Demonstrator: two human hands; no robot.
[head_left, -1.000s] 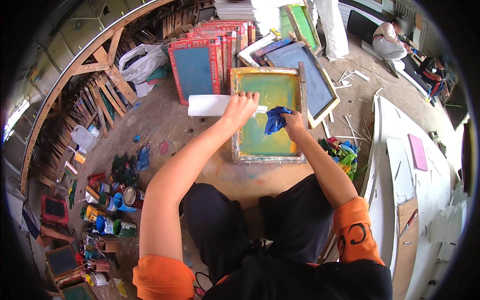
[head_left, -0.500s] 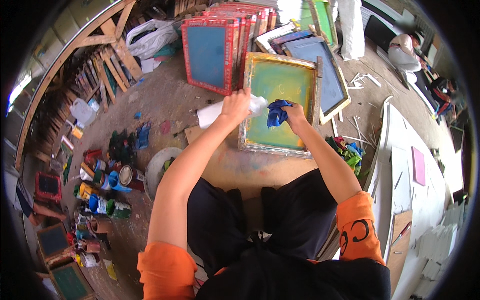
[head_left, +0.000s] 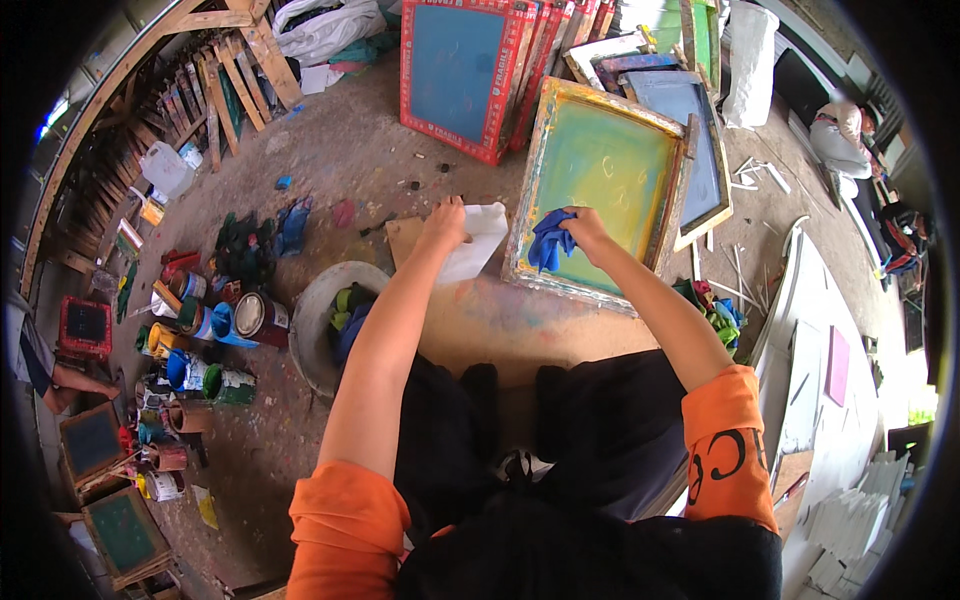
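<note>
The right hand [head_left: 588, 228] is closed around a blue rag [head_left: 550, 243], pressing it on the yellow-green mesh of a wooden-framed screen [head_left: 600, 175] lying on the floor. The left hand [head_left: 445, 222] grips a white plastic jug [head_left: 476, 242] just beside the screen's left edge, seemingly tilted. A grey basin [head_left: 305, 320] sits near the left elbow.

My left hand [head_left: 447, 222] has carried the white jug [head_left: 474, 243] off the screen [head_left: 600, 190] and down to the cardboard [head_left: 470, 320] beside it. My right hand [head_left: 585, 228] has slid the blue rag [head_left: 549, 243] toward the screen's near left edge.
</note>
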